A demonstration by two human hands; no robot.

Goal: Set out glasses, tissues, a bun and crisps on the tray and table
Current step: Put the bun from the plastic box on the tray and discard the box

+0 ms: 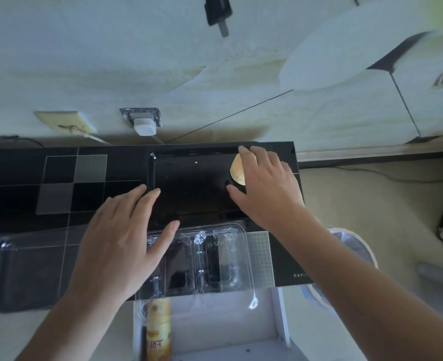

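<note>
A black tray (189,162) lies on the dark glass table (59,178) near the back wall. My right hand (264,186) grips a pale golden bun (237,170) at the tray's right end, fingers curled over it and thumb beneath. My left hand (121,235) hovers open, fingers spread, over the tray's near left corner and a clear plastic clamshell box (223,259) that sits at the table's front edge. A yellow crisps tube (158,329) lies below the table, partly hidden by the box.
A second clear plastic lid (30,269) lies on the table at left. A white shelf or stool (215,329) stands under the front edge. A lined bin (350,256) sits on the floor at right. Wall sockets (142,121) are behind the table.
</note>
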